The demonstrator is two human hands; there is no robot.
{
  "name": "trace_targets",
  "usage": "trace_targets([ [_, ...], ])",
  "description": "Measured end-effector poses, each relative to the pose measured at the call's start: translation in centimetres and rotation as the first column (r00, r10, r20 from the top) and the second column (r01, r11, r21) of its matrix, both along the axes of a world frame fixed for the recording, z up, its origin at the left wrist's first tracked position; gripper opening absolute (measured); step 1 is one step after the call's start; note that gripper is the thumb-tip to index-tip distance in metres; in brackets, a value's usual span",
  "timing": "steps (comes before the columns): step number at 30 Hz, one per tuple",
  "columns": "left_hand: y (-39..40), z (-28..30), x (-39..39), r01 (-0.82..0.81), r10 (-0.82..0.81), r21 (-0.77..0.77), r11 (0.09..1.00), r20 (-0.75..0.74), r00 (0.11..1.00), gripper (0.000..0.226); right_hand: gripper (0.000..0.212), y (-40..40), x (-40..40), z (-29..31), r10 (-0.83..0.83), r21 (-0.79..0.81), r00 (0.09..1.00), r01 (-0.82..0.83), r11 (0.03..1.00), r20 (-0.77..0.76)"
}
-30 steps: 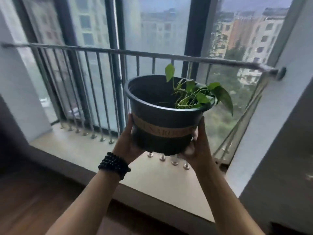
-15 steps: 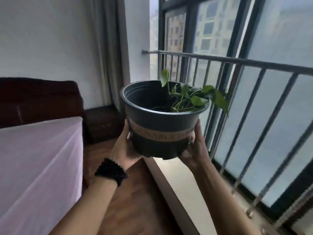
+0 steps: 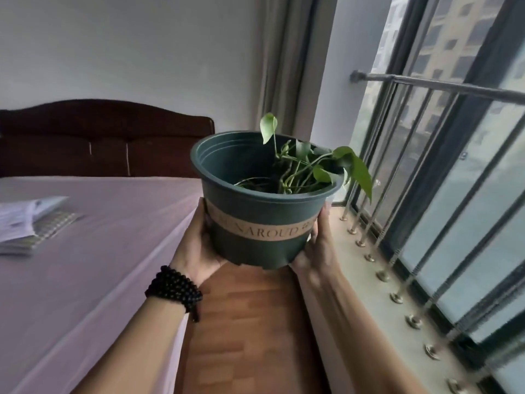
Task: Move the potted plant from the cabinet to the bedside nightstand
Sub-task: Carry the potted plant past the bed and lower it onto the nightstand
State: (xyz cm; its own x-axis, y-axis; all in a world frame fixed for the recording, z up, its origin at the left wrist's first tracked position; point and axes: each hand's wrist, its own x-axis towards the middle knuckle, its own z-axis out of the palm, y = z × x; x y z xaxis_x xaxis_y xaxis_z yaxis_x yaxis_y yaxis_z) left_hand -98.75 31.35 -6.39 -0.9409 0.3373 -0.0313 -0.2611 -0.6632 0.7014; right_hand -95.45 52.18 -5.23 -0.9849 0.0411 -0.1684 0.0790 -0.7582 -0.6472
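Fingers of left hand [image 3: 200, 245] and right hand [image 3: 318, 248] clamped around one potted plant [image 3: 261, 220], upright, above floor [image 3: 250, 322].

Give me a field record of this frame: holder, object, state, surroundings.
holder: left hand and right hand, one on each side
object: pot with plant
state: held in the air, upright, above wood floor
left of it: bed
right of it: window rail
nightstand: not visible
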Motion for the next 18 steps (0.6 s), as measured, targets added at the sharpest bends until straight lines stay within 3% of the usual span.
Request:
trace_targets([
  [12, 0.7, -1.6, -26.5, -0.041, 0.045, -0.04, 0.998, 0.101, 0.994, 0.057, 0.065, 0.8, -28.1, -2.2, 0.093, 0.062, 0.995, -0.096, 0.993, 0.038],
  [18, 4.4, -2.2, -43.9, -0.088, 0.1, -0.114, 0.99, 0.105, 0.989, 0.055, 0.066, 4.7, -46.0, -3.1, 0.134, 0.127, 0.991, -0.134, 0.983, 0.002],
])
